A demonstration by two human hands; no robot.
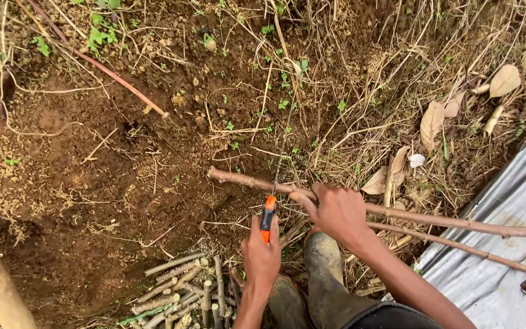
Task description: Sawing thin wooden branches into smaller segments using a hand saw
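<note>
Now sawing: L hand (262, 254) grips saw (268, 214) handle, blade on stick (257, 183); R hand (336, 210) clamps stick beside blade. Next probably needs steady strokes w/ firm hold.

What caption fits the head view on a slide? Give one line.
Left hand draws an orange-handled saw across a long brown stem steadied by the right hand, above a pile of cut sticks.

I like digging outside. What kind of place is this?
Probably a garden or farm plot outdoors: bare brown soil, dry grass and fallen leaves, and a pile of cut sticks on the ground.
</note>
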